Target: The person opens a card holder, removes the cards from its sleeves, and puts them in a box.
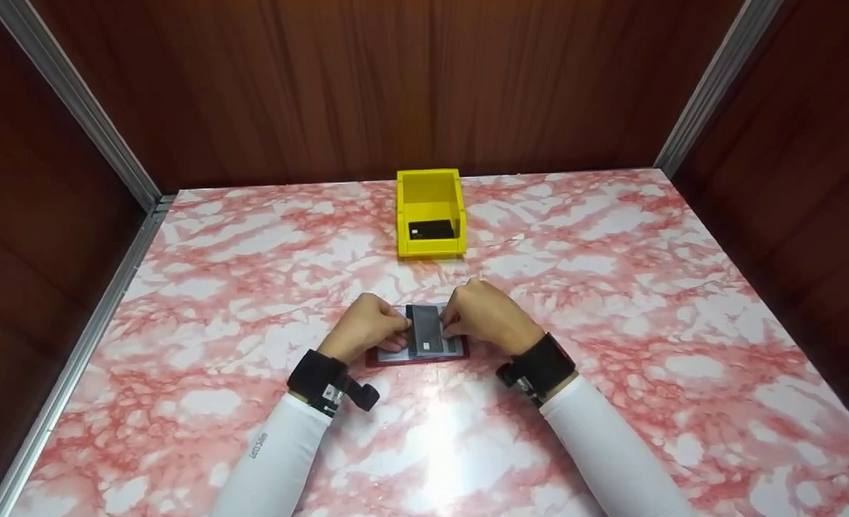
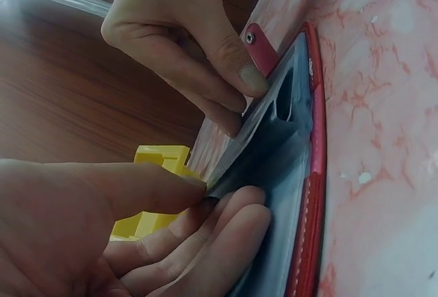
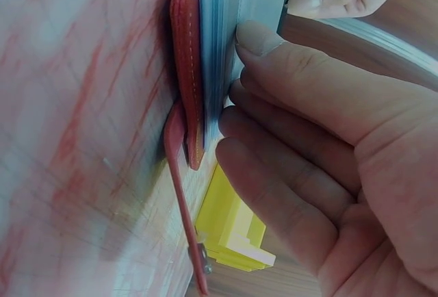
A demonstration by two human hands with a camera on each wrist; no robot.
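Note:
A red card holder [image 1: 390,358] with clear plastic sleeves lies open on the table between both hands. One sleeve, tilted up from the others, has a dark card [image 1: 428,332] with a light chip in it. My left hand [image 1: 370,327] pinches that sleeve's left edge between thumb and fingers. The right hand [image 1: 492,314] pinches its right side, with the thumb [image 3: 263,40] on the front and the other fingers curled behind. A red snap strap [image 2: 261,49] sticks out from the cover beyond the right hand.
A yellow bin [image 1: 432,248] stands behind the card holder, near the back wall, with a black card [image 1: 435,230] inside. Dark wood-look panels [image 1: 324,86] enclose the red-and-white marbled table [image 1: 252,273] at the back and sides.

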